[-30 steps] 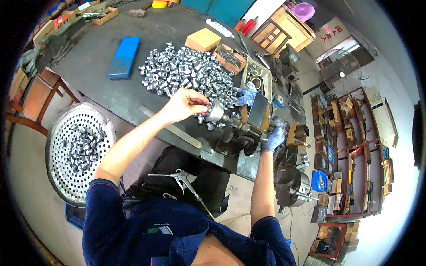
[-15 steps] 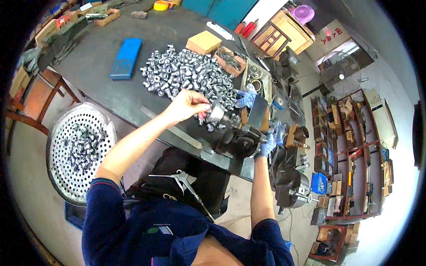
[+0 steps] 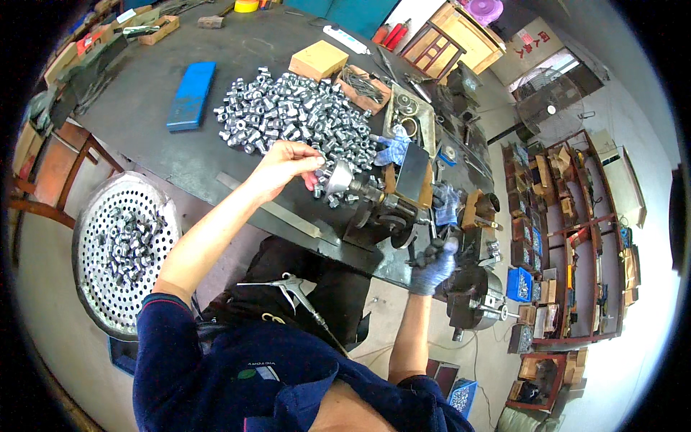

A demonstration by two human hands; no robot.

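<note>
My left hand [image 3: 286, 170] is bare apart from a red covering on a fingertip. Its thumb and fingers pinch together just left of the round metal chuck [image 3: 340, 178] of a small bench machine [image 3: 392, 216]; what they hold is too small to make out. My right hand [image 3: 435, 271], in a blue-grey glove with dark fingertips, is closed at a dark lever [image 3: 432, 227] on the machine's right; the fingers partly hide the grip. A large heap of shiny metal fittings [image 3: 288, 108] lies on the dark table behind the chuck.
A perforated metal bowl [image 3: 90, 248] with more fittings stands at my left. An air blow gun [image 3: 295, 289] lies across my lap. Blue cloth bundles [image 3: 393, 147], a dark upright plate [image 3: 412, 171], a yellow block [image 3: 317, 60] and a blue case [image 3: 191, 96] occupy the table. Shelves [image 3: 576, 245] stand right.
My right hand has come down toward me, away from the machine body. My left hand stays pinched beside the chuck, shifted slightly back from it. The whole view has moved a little.
</note>
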